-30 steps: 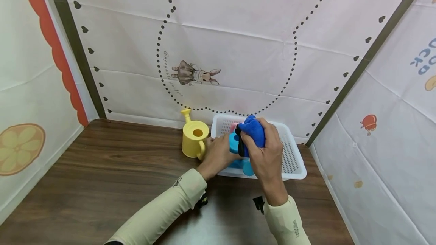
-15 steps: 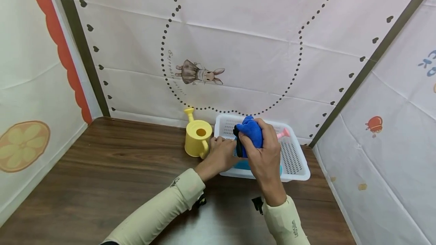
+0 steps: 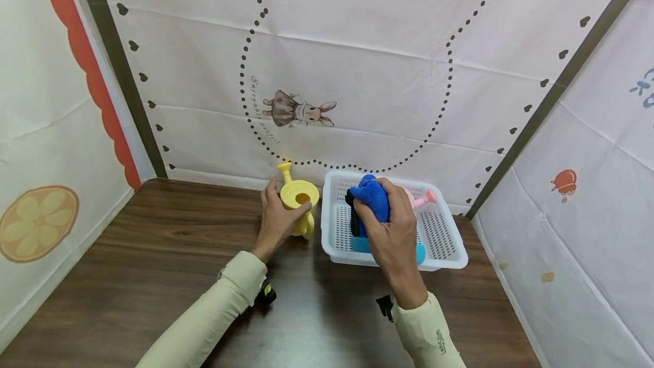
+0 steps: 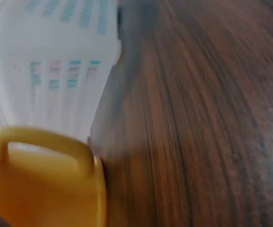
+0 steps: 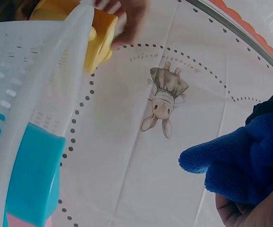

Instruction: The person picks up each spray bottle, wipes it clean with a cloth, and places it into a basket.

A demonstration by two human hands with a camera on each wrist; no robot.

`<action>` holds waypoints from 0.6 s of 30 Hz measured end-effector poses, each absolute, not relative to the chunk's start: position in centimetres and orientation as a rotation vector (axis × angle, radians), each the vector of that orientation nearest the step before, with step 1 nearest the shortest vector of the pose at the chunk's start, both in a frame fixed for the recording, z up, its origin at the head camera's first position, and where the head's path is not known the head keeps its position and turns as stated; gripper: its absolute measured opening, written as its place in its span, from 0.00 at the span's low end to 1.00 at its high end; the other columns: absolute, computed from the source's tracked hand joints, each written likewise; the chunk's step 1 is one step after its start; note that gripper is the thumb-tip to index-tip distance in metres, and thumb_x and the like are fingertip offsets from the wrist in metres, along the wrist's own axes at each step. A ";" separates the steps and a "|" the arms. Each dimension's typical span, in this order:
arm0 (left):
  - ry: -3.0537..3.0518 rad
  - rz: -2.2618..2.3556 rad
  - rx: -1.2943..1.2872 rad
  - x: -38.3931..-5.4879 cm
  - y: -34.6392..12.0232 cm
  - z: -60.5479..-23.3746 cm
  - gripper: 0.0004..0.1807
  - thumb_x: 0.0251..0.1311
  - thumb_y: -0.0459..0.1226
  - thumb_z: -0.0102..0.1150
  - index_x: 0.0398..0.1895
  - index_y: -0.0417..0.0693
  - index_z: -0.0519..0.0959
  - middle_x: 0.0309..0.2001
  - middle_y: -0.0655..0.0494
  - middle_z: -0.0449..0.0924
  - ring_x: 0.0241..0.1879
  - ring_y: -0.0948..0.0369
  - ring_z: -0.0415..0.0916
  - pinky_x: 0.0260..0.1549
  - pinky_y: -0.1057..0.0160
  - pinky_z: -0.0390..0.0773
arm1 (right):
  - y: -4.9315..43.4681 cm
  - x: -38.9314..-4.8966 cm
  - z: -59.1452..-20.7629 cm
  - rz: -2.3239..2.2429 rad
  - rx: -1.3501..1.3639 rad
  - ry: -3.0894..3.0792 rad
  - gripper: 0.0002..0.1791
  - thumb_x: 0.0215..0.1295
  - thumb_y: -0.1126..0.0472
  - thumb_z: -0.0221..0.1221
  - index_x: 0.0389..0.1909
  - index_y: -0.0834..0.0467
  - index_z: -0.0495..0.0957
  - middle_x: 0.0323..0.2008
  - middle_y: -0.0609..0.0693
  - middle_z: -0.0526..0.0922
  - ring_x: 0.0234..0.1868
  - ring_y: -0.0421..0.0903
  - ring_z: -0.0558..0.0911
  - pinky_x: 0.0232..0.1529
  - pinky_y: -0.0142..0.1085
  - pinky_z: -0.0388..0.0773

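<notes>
My left hand (image 3: 276, 219) is spread at the yellow watering can (image 3: 291, 188), fingers along its left side and thumb across its near top. Whether the fingers press on it I cannot tell. The can stands upright, its handle (image 4: 46, 138) towards the basket. My right hand (image 3: 395, 234) grips a soft, fluffy blue bundle (image 3: 376, 199) with a black part, above the white basket (image 3: 443, 237). Inside the basket lie a light-blue plastic thing (image 5: 36, 170) and a pink one with a flared spout (image 3: 425, 198). The bundle and right hand partly hide both.
The basket has perforated walls and stands just right of the can, near the back wall (image 3: 357, 90). Printed fabric covers the walls behind and at both sides. The brown wooden tabletop (image 3: 168, 254) stretches left and towards me.
My left hand has left the basket and moved left to the watering can. The pink thing's spout now points right in the basket. My right hand still holds the blue bundle nearly in place.
</notes>
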State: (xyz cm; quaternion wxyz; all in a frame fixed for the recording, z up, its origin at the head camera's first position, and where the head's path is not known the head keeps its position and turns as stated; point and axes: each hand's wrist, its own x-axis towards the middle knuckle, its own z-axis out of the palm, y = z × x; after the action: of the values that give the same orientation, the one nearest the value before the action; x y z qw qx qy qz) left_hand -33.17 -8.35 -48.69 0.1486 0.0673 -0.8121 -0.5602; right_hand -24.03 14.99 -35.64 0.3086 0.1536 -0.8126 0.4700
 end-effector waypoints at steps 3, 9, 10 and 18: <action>-2.419 -1.725 0.157 -33.6 -9.6 -49.3 0.66 0.56 0.54 0.81 0.91 0.45 0.51 0.80 0.37 0.63 0.77 0.41 0.68 0.80 0.33 0.69 | 14.7 -24.1 -35.7 1.245 0.408 -2.159 0.27 0.73 0.59 0.73 0.70 0.60 0.80 0.64 0.61 0.86 0.63 0.61 0.84 0.68 0.66 0.83; -2.409 -1.874 -0.030 -34.7 -9.9 -50.3 0.59 0.57 0.47 0.82 0.87 0.42 0.58 0.74 0.40 0.72 0.70 0.46 0.75 0.75 0.41 0.76 | 14.3 -23.9 -35.8 1.229 0.393 -2.193 0.28 0.74 0.57 0.73 0.70 0.59 0.80 0.65 0.61 0.86 0.63 0.62 0.84 0.69 0.67 0.83; -2.411 -1.873 -0.039 -35.0 -10.0 -50.8 0.59 0.56 0.46 0.82 0.87 0.43 0.59 0.74 0.41 0.72 0.69 0.47 0.75 0.75 0.42 0.75 | 14.2 -23.9 -35.9 1.224 0.393 -2.194 0.28 0.73 0.57 0.73 0.70 0.60 0.80 0.65 0.61 0.86 0.63 0.62 0.84 0.68 0.68 0.83; -2.422 -1.793 -0.097 -36.3 -10.9 -53.6 0.64 0.43 0.35 0.86 0.87 0.43 0.60 0.75 0.31 0.67 0.71 0.37 0.70 0.77 0.30 0.69 | 14.0 -23.8 -36.3 1.235 0.385 -2.191 0.28 0.73 0.58 0.73 0.70 0.60 0.80 0.65 0.61 0.86 0.63 0.61 0.85 0.68 0.69 0.83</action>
State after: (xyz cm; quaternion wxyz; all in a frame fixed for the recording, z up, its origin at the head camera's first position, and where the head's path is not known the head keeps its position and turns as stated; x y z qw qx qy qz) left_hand -36.35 -10.89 -53.59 0.0632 -0.0323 -0.8017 -0.5935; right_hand -23.77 14.03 -36.26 0.2940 0.1447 -0.8231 0.4638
